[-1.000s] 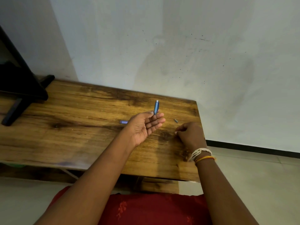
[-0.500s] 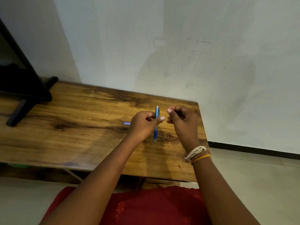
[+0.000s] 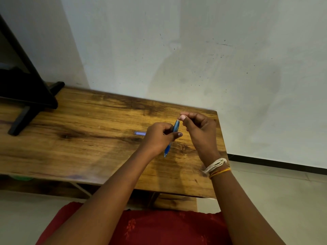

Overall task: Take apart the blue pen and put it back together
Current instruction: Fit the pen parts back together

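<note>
My left hand (image 3: 159, 137) grips the blue pen barrel (image 3: 175, 129) around its middle and holds it nearly upright above the wooden table (image 3: 79, 138), tip pointing down. My right hand (image 3: 198, 128) pinches at the barrel's top end with thumb and forefinger; whatever small part sits between those fingertips is hidden. A short blue pen piece (image 3: 140, 133) lies on the table just left of my left hand.
A black stand with a dark panel (image 3: 26, 96) occupies the table's far left. A white wall rises right behind the table. The table's right edge is close to my right wrist, with tiled floor beyond.
My left hand went from open over the table to gripping the barrel. My right hand rose from the tabletop to the barrel's top end. The barrel now leans slightly.
</note>
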